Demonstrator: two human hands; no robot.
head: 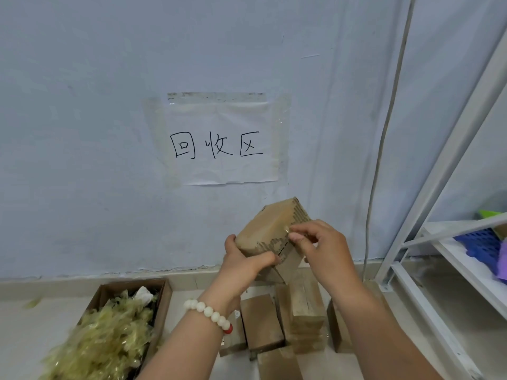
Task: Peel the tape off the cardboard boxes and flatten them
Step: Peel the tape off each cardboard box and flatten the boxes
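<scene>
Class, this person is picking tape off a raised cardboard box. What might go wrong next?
The right hand pinches only a small edge of tape on the cardboard box; the strip may tear short. The left hand grips one end, so a hard pull might drop the box onto the stacked boxes below.

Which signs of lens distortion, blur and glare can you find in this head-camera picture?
Head view: the wide lens bows the white shelf frame at right; light is soft and even, shadows faint; the clear tape round the paper sign glints slightly; the heap of peeled tape at lower left looks smeared.
</scene>
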